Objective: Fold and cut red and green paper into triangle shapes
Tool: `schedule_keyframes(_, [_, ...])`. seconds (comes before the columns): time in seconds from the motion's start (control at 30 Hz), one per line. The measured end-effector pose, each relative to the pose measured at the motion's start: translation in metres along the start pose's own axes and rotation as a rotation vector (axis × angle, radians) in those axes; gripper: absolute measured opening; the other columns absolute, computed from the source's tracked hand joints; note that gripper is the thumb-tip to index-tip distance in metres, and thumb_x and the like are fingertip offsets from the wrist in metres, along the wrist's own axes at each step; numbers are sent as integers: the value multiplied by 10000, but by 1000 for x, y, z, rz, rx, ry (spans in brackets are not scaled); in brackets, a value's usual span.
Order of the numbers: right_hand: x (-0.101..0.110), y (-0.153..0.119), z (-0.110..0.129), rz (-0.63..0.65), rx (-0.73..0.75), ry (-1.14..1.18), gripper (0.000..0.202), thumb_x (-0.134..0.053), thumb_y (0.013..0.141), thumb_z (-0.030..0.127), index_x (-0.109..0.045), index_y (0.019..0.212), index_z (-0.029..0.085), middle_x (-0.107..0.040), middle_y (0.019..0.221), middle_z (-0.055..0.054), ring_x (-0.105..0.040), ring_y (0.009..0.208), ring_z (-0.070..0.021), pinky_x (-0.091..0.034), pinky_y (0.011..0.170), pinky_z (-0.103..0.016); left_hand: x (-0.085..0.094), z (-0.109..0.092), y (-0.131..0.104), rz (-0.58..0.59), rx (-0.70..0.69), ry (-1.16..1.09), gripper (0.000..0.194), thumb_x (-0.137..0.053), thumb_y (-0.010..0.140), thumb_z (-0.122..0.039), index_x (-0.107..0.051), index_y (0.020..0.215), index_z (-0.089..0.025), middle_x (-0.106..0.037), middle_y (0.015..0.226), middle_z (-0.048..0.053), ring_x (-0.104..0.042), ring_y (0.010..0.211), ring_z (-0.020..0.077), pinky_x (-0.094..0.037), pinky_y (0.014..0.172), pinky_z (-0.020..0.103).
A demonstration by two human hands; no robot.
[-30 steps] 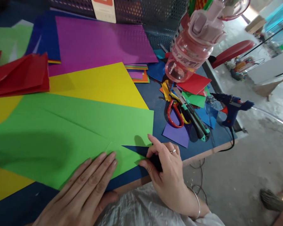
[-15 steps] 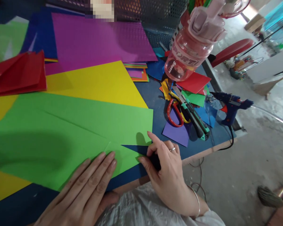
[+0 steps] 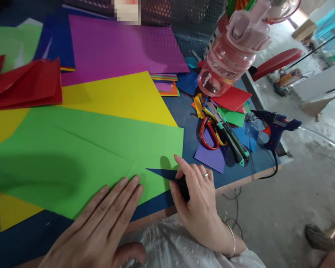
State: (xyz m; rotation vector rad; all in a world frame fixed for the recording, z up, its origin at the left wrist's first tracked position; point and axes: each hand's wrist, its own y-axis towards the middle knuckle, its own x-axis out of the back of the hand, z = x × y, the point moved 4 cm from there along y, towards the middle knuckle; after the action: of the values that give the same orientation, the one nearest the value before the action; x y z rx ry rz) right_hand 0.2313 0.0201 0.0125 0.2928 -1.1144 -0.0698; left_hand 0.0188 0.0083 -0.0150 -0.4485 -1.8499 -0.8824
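A large sheet of green paper (image 3: 80, 149), folded over along a diagonal line, lies across the table in front of me. My left hand (image 3: 100, 216) rests flat on its near part, fingers stretched side by side and thumb out toward the table edge. At the pointed right end of the green paper is my right hand (image 3: 197, 197). Its thumb and curled fingers close about the tip, while the index finger points out above the table. Part of that tip is hidden by the hand. Beneath the green sheet lies yellow paper (image 3: 123, 96).
Purple paper (image 3: 114, 48) and folded red paper (image 3: 39, 85) lie behind. At right are red-handled scissors (image 3: 208, 136), a utility knife (image 3: 231, 139), paper scraps, a pink bottle (image 3: 226, 56) and a glue gun (image 3: 276, 128) by the table edge. A perforated basket (image 3: 167, 13) stands at the back.
The view has shifted slightly, so the papers appear a little farther right. My right thumb has slid slightly rightward along the green paper's tip. My left hand stays flat on the sheet.
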Motion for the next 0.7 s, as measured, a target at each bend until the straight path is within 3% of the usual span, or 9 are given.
schedule_keyframes(0.1, [0,-5,0,-102,51,13,344,-502,1106,179,-615,1431,192,-753,1093,-71,-649,937,-221,-438,839,-401,1,-1,0,-9,32,-36,782,-315,1098,-679,-344,1705,-187,-532,1675,109,-393,1628,252,-208,1395,424])
schedule_keyframes(0.2, [1,-12,3,-216,206,64,314,-476,1113,146,-744,1256,223,-790,1036,-46,-670,935,-201,-452,893,-404,2,-1,1,-4,-14,-23,795,-369,1065,-735,-423,1672,-223,-498,1702,98,-370,1641,263,-193,1393,415])
schedule_keyframes(0.37, [-2,-18,13,-129,475,132,431,-354,1160,162,-779,1227,127,-848,1111,-45,-721,1061,-174,-516,991,-353,4,0,3,-23,9,-33,781,-395,1054,-746,-490,1629,-225,-510,1693,103,-441,1601,279,-236,1377,423])
schedule_keyframes(0.5, [-4,-16,16,-122,484,169,394,-398,1144,141,-789,1164,106,-855,1098,-68,-746,1072,-170,-586,963,-324,5,-4,3,-43,29,-28,825,-379,1048,-753,-446,1658,-202,-555,1657,106,-439,1601,271,-220,1389,427])
schedule_keyframes(0.7, [-6,-15,17,-160,460,173,320,-478,1101,104,-791,1165,117,-858,1063,-68,-761,1007,-178,-629,906,-340,1,-6,3,-10,31,27,836,-310,1077,-719,-325,1710,-173,-500,1692,115,-390,1628,271,-156,1407,457])
